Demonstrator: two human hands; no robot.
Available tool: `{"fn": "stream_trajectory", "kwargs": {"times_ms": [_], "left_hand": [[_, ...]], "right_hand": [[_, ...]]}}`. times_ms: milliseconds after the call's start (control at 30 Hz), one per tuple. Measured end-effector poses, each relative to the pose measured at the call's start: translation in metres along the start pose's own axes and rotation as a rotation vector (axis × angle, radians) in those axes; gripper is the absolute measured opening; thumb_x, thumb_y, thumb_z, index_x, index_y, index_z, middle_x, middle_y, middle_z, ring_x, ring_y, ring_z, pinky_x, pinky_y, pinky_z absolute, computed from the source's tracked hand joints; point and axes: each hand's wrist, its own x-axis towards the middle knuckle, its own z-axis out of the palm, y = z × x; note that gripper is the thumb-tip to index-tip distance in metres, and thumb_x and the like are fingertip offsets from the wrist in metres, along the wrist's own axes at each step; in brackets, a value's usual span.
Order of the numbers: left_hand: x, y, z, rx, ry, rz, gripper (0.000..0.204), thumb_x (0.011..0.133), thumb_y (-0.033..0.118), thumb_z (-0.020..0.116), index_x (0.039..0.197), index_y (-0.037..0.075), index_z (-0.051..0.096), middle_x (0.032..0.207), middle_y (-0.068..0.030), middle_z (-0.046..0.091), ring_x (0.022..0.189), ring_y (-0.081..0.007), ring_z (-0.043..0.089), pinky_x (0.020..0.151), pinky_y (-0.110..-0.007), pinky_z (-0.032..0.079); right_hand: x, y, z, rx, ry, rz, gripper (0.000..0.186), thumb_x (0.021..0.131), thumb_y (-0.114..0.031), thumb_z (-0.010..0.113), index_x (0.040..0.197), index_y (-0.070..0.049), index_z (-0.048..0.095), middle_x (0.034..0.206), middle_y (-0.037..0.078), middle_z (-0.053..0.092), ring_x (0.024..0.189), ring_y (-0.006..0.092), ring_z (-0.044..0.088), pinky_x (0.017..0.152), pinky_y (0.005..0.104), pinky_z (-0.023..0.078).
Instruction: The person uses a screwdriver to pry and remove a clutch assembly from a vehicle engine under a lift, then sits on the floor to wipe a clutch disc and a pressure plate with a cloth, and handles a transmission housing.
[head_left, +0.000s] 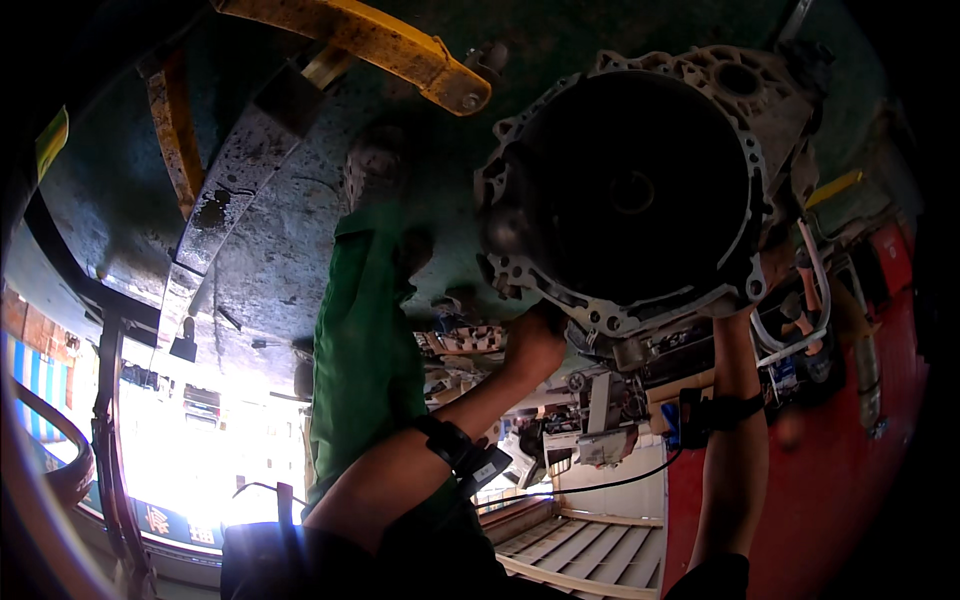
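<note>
In front of me is a large metal gearbox housing (607, 318), its wide round bell opening dark inside and its rim lined with bolt holes. My left hand (540, 335) is against the lower left of the rim, closed on it, with the fingers mostly lost in shadow. At the lower right edge, my right hand (735, 306) grips the same housing from below; its fingers are hidden behind the metal. Both forearms wear black straps with small devices, and a thin cable runs between them.
A yellow steel arm (370, 45) reaches in at the top left, above a stained metal beam (235, 185). A green trouser leg (365, 330) and a shoe (375, 165) are left of the housing. Loose parts (605, 400) lie below it; a metal-tube frame (820, 290) stands right.
</note>
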Motion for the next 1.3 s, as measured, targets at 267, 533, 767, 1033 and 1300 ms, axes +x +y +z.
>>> {"fn": "stream_trajectory", "kwargs": {"times_ms": [267,533,767,1033,1300], "left_hand": [[0.003,0.005,-0.009,-0.085,-0.109,-0.147,0.015,0.088,0.010,0.055,0.097,-0.001,0.062,0.090,-0.0249,0.063,0.083,-0.0443,0.060,0.071,-0.051,0.048],[0.001,-0.001,-0.003,0.121,-0.012,0.091,0.022,0.061,0.009,0.066,0.078,-0.005,0.063,0.079,-0.0187,0.062,0.075,-0.0324,0.060,0.065,-0.043,0.050],[0.001,-0.001,-0.003,0.111,-0.033,0.095,0.023,0.064,0.007,0.062,0.083,-0.005,0.063,0.081,-0.0188,0.061,0.076,-0.0331,0.061,0.065,-0.044,0.051],[0.005,0.004,-0.007,0.095,-0.006,0.093,0.018,0.066,0.006,0.059,0.081,-0.002,0.062,0.083,-0.0188,0.061,0.076,-0.0330,0.061,0.065,-0.043,0.051],[0.006,0.004,-0.007,-0.070,-0.030,-0.092,0.014,0.088,0.009,0.054,0.097,0.000,0.062,0.089,-0.0245,0.064,0.080,-0.0451,0.060,0.069,-0.052,0.047]], "right_hand": [[0.022,-0.017,-0.012,0.113,-0.073,0.216,0.062,0.091,-0.042,0.055,0.136,0.000,0.048,0.131,0.023,0.051,0.121,0.0382,0.049,0.100,0.0458,0.041],[0.014,-0.025,-0.004,0.048,-0.170,0.386,0.045,0.101,-0.039,0.041,0.135,-0.011,0.052,0.116,0.011,0.061,0.099,0.0214,0.063,0.080,0.0279,0.049],[0.008,-0.020,0.003,-0.026,-0.196,0.349,0.050,0.100,-0.042,0.041,0.129,-0.005,0.057,0.118,0.017,0.062,0.105,0.0302,0.061,0.086,0.0351,0.049],[0.005,-0.019,0.016,-0.015,-0.256,0.543,0.053,0.093,-0.037,0.057,0.134,-0.004,0.050,0.128,0.020,0.053,0.116,0.0363,0.052,0.098,0.0430,0.044],[0.032,-0.029,-0.001,-0.038,-0.185,0.473,0.060,0.098,-0.042,0.045,0.129,0.009,0.048,0.133,0.026,0.049,0.124,0.0400,0.046,0.105,0.0459,0.036]]}}
